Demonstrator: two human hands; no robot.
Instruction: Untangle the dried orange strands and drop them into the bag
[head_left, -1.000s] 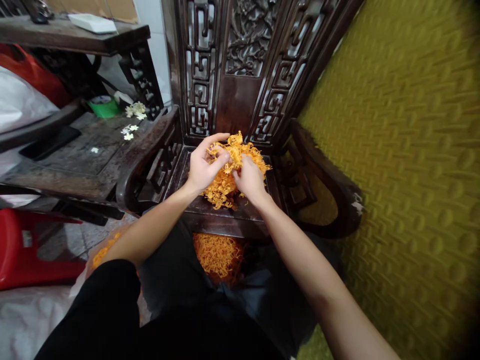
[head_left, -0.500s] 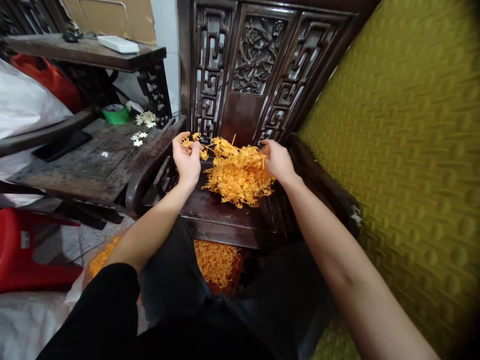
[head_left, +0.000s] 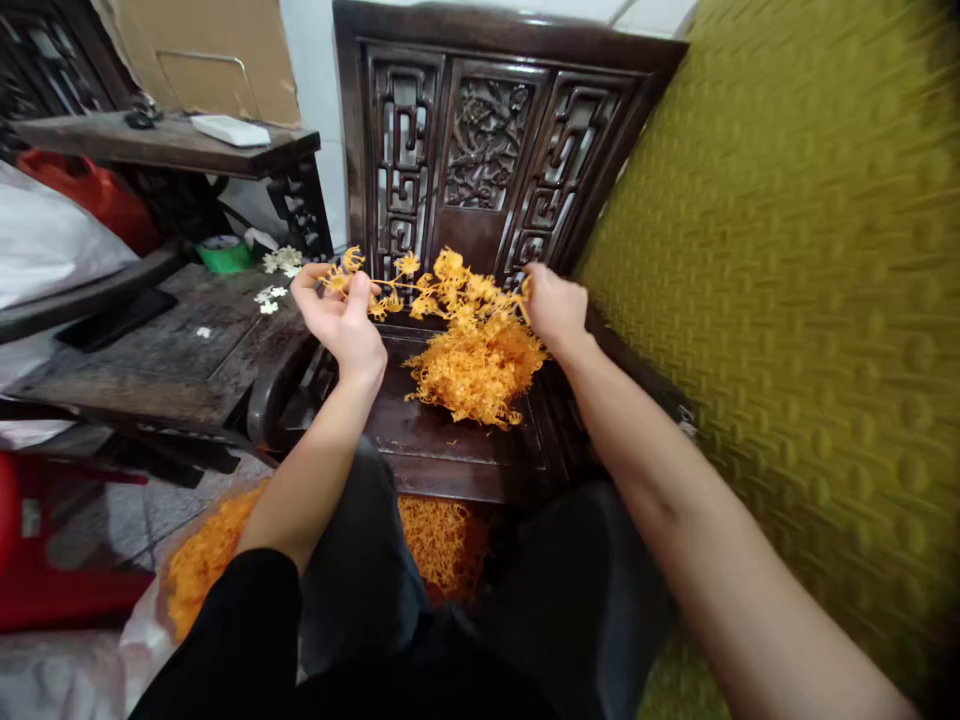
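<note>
A tangled pile of orange, flower-like plastic pieces (head_left: 472, 375) lies on the dark wooden chair seat (head_left: 457, 450). Above it stretches a thin orange flower sprig (head_left: 450, 285) with lacy blossoms. My right hand (head_left: 556, 305) is closed around its right end, knuckles up, just over the pile's right side. At the other end, my left hand (head_left: 341, 325) has thumb and fingers curled about the blossoms, palm partly turned up. Whether the sprig is one piece or several tangled together, I cannot tell.
More orange pieces fill a clear bag (head_left: 202, 560) at lower left and a container (head_left: 442, 545) below the seat. On the left side table (head_left: 142, 380) are green tape (head_left: 226, 254) and pale small flowers (head_left: 270, 297). A yellow-green padded surface (head_left: 780, 300) rises at right.
My left hand has moved left, drawing the orange sprig out longer above the pile. My right hand stays near the pile's right side. The camera view has shifted slightly.
</note>
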